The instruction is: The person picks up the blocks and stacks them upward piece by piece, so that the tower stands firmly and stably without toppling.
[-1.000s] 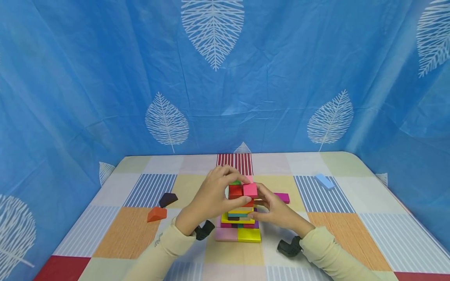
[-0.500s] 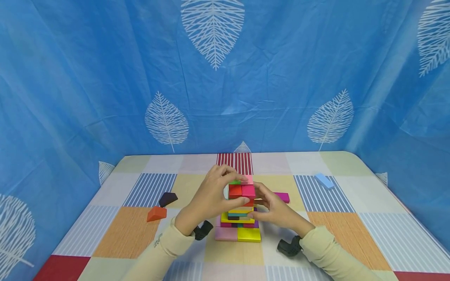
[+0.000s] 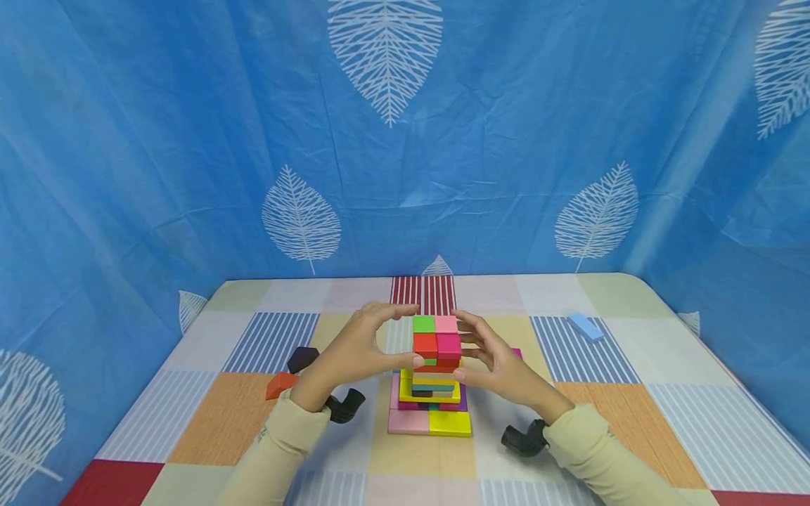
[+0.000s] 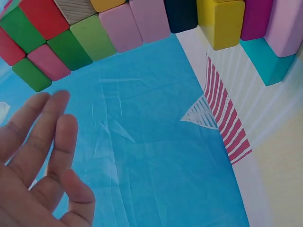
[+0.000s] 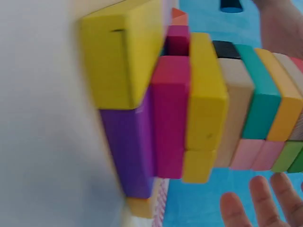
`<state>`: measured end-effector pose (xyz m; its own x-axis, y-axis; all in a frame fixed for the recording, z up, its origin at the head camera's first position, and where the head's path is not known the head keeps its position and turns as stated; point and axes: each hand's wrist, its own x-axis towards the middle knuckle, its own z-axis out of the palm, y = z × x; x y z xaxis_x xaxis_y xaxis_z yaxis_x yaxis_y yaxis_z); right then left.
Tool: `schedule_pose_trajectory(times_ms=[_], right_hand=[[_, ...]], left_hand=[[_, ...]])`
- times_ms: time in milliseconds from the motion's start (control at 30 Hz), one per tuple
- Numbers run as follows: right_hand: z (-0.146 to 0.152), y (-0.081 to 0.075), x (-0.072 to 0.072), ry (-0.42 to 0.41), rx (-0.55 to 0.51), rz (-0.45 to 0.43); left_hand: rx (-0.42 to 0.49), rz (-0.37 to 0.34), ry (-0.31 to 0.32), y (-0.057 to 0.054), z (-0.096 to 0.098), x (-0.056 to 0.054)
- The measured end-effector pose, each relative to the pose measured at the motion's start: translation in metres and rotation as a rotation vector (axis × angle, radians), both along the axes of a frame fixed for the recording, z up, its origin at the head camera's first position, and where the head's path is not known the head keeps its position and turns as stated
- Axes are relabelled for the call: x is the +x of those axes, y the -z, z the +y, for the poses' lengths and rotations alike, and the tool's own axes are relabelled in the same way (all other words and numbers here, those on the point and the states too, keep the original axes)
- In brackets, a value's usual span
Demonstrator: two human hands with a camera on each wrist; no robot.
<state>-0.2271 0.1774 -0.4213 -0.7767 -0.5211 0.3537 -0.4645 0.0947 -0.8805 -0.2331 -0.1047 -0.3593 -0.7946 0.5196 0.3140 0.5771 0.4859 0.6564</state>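
A tower of stacked coloured wooden blocks (image 3: 436, 396) stands upright in the middle of the head view. On top lie a green block (image 3: 423, 324) and a light pink one (image 3: 446, 324); a red block (image 3: 425, 344) and a magenta block (image 3: 448, 346) face the front just below. My left hand (image 3: 351, 355) is spread at the tower's left side, holding nothing; the left wrist view shows a gap between its fingers (image 4: 65, 135) and the blocks. At the right side my right hand (image 3: 496, 365) surrounds the upper layers loosely. Whether its fingertips touch them I cannot tell.
An orange block (image 3: 280, 385) and a black block (image 3: 302, 358) lie left of the tower, partly behind the left arm. A light blue block (image 3: 585, 327) lies at the back right. A magenta block (image 3: 517, 353) shows behind the right hand. Blue curtain (image 3: 405, 176) encloses the table.
The magenta block went from jutting out at the top front to sitting flush beside the red one. Then my left hand drew back leftward, uncovering the top. My right hand has loosened slightly.
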Motion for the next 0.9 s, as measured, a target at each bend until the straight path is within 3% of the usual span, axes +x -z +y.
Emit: schedule_pose_trajectory(times_ms=[200, 633, 900], right_hand=[[-0.005, -0.008, 0.002, 0.043, -0.046, 0.071], [-0.01, -0.012, 0.004, 0.062, -0.086, 0.069], [0.003, -0.015, 0.004, 0.034, -0.036, 0.035]], left_hand=[[-0.004, -0.018, 0.006, 0.003, 0.002, -0.002], [-0.001, 0.005, 0.014, 0.002, 0.001, -0.003], [0.041, -0.083, 0.032, 0.008, 0.002, -0.001]])
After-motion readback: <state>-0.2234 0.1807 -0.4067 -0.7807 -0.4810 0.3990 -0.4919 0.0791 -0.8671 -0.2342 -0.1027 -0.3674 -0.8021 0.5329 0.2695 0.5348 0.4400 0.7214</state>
